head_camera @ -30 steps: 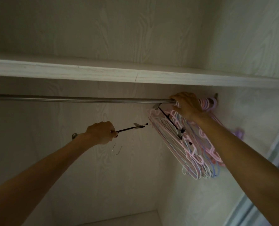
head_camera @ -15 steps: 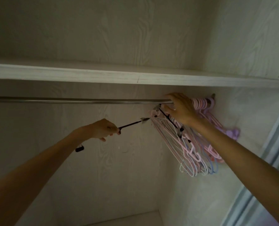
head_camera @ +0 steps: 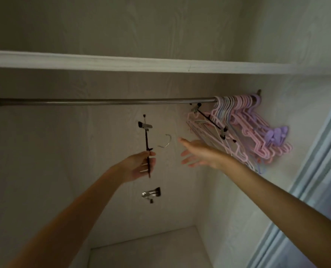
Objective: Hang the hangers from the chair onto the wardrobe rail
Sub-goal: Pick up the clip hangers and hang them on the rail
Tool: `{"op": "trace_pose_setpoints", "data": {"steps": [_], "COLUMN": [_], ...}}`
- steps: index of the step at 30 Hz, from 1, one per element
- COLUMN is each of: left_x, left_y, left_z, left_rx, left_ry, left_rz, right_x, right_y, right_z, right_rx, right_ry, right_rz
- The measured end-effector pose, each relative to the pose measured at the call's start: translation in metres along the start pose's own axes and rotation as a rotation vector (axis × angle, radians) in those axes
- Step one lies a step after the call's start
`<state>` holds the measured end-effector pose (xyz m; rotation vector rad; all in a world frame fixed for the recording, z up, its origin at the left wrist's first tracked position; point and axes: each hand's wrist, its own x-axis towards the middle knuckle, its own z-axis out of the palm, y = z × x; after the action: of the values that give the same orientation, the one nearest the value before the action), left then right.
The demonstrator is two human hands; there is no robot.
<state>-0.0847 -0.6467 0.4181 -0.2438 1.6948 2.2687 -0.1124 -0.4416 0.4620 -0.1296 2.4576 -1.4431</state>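
Nearest the camera, two bare forearms reach up into the wardrobe. The left hand (head_camera: 139, 167) pinches the black bar of a clip hanger (head_camera: 146, 140) between thumb and fingers, holding the bar nearly upright below the rail; one metal clip sits near the bar's top end, another hangs below the hand, and the hanger's wire hook curves out to the right. Just to its right, apart from it, the right hand (head_camera: 199, 153) holds nothing, its fingers spread and straight, pointing toward the hanger. Beyond the hands, the metal wardrobe rail (head_camera: 102, 102) runs across under a white shelf (head_camera: 141, 62). At the rail's right end hangs a tight bunch of pink, white and purple plastic hangers (head_camera: 246, 130), with a second black clip hanger (head_camera: 211, 120) hooked on just left of them, slanting down across the bunch.
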Motion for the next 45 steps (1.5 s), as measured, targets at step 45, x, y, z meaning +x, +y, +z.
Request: {"op": "trace_pose_setpoints", "data": {"steps": [45], "left_x": [0.118], "left_y": [0.070], "left_z": [0.071], "left_rx": [1.364], "left_ry": [0.488], "left_rz": [0.663], "right_x": [0.123], "right_y": [-0.075], "right_z": [-0.125], "right_rx": [-1.208], "right_ry": [0.628], "right_rz": [-0.476]}}
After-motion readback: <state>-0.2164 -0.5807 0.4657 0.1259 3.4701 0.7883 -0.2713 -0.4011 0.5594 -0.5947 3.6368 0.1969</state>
